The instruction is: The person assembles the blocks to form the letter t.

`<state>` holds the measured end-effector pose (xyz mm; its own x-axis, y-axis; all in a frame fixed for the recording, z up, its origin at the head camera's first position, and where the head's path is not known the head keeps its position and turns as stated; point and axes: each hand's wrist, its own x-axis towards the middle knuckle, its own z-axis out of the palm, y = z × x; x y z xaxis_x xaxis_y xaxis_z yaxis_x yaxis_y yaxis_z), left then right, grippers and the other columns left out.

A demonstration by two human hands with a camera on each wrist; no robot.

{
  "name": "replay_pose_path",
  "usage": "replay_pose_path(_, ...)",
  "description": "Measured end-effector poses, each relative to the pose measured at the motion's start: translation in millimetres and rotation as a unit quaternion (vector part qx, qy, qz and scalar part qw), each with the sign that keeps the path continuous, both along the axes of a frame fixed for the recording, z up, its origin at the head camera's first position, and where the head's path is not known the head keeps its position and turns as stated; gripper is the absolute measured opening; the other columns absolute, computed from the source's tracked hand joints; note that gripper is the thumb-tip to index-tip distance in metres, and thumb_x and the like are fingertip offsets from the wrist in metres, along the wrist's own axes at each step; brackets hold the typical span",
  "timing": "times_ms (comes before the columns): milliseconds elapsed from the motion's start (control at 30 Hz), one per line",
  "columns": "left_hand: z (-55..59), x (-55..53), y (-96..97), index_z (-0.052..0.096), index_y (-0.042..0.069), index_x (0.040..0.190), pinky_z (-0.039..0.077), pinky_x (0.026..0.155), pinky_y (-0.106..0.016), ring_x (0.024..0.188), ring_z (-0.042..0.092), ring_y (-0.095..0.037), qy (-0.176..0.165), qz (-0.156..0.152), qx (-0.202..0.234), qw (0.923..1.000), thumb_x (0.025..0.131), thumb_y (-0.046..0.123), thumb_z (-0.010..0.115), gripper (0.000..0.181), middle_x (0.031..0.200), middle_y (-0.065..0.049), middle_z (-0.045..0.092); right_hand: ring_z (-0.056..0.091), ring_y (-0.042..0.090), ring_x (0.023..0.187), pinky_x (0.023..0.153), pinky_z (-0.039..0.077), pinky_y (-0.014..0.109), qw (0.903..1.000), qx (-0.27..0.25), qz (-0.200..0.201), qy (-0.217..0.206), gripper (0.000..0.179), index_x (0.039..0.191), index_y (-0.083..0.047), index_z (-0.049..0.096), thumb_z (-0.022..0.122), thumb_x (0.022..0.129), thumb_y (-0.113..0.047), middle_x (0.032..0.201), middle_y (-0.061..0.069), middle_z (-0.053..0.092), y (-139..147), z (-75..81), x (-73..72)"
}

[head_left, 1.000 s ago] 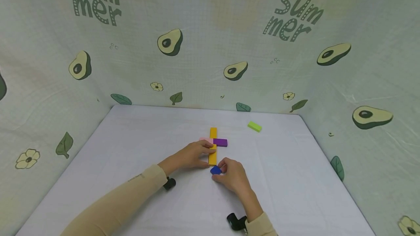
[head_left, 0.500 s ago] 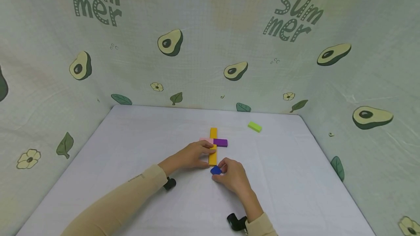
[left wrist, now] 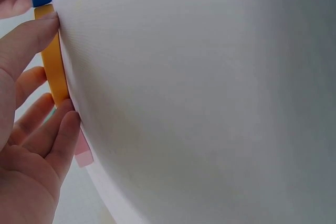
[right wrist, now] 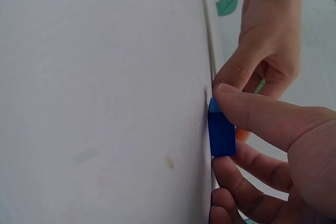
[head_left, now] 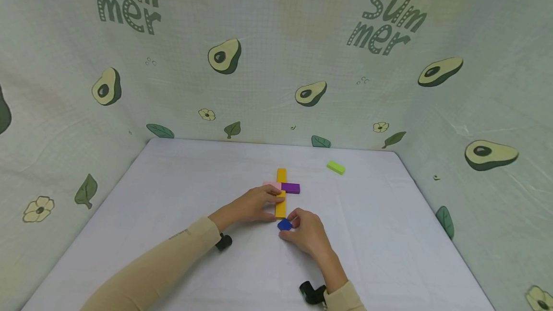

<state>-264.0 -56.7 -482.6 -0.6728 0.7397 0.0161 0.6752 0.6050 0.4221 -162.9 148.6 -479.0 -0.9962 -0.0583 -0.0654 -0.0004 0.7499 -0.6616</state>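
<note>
Flat blocks form a cross on the white table in the head view. A yellow block (head_left: 280, 211) makes its near arm, with the left hand (head_left: 254, 204) over it. The thumb lies at that block's near end and the fingers reach its far end, holding it. Directly in front of it, the right hand (head_left: 308, 233) pinches a blue block (head_left: 284, 224) between thumb and fingers, turned cornerwise to the yellow one. In the right wrist view the blue block (right wrist: 222, 136) shows its end face. The left fingers partly cover a pink block (head_left: 271, 184).
A purple block (head_left: 291, 188) forms the cross's right arm, and another yellow block (head_left: 281, 175) its far arm. Farther back on the right lies a lime green block (head_left: 335, 167). A printed cloth (head_left: 268, 109) hangs behind and beside the white table (head_left: 389, 234).
</note>
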Motion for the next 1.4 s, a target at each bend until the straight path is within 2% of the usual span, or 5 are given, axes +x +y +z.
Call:
replay_pose_path(400, -0.2, -0.7, 0.6, 0.064, 0.015, 0.148, 0.045, 0.119, -0.040, 0.140, 0.055, -0.024, 0.000, -0.001, 0.004, 1.0000, 0.094, 0.032, 0.084, 0.061, 0.153, -0.004, 0.057, 0.056, 0.019, 0.082, 0.073, 0.051, 0.034, 0.9999, -0.012, 0.008, -0.004, 0.042, 0.110, -0.011, 0.072, 0.095, 0.080, -0.030, 0.088, 0.000, 0.064, 4.0, 2.1, 0.3)
replay_pose_path(600, -0.2, 0.0, 1.0, 0.064, 0.015, 0.149, 0.045, 0.119, -0.040, 0.141, 0.054, -0.024, -0.002, 0.003, -0.001, 1.0000, 0.094, 0.032, 0.085, 0.061, 0.153, -0.003, 0.057, 0.059, 0.018, 0.085, 0.076, 0.054, 0.036, 0.9996, -0.005, 0.019, -0.022, 0.049, 0.118, -0.012, 0.072, 0.095, 0.080, -0.032, 0.092, 0.000, 0.067, 9.3, 3.8, -1.5)
replay_pose_path(833, -1.9, -0.1, 0.7, 0.064, 0.015, 0.149, 0.046, 0.119, -0.041, 0.140, 0.055, -0.024, -0.004, 0.003, 0.006, 1.0000, 0.093, 0.032, 0.085, 0.062, 0.153, -0.003, 0.057, 0.063, 0.021, 0.097, 0.086, 0.059, 0.045, 0.9987, 0.002, 0.033, -0.039, 0.054, 0.126, -0.014, 0.070, 0.094, 0.081, -0.032, 0.105, 0.000, 0.070, 19.3, 10.2, -1.7)
replay_pose_path(1067, -3.1, -0.9, 2.8, 0.062, 0.018, 0.150, 0.045, 0.119, -0.040, 0.141, 0.054, -0.023, -0.005, 0.013, -0.009, 0.9999, 0.094, 0.036, 0.084, 0.063, 0.154, -0.001, 0.056, 0.064, 0.023, 0.107, 0.093, 0.058, 0.048, 0.9988, 0.012, 0.038, -0.027, 0.051, 0.129, -0.015, 0.070, 0.091, 0.085, -0.031, 0.113, 0.002, 0.071, 38.6, 17.9, -4.7)
replay_pose_path(1400, -4.1, -0.5, 3.8, 0.062, 0.020, 0.151, 0.045, 0.119, -0.040, 0.141, 0.054, -0.023, 0.003, 0.012, -0.019, 0.9997, 0.094, 0.038, 0.083, 0.063, 0.154, -0.001, 0.055, 0.063, 0.027, 0.111, 0.095, 0.058, 0.048, 0.9983, 0.047, 0.034, -0.006, 0.048, 0.131, -0.012, 0.069, 0.088, 0.090, -0.028, 0.120, 0.008, 0.071, 80.8, 27.5, -26.0)
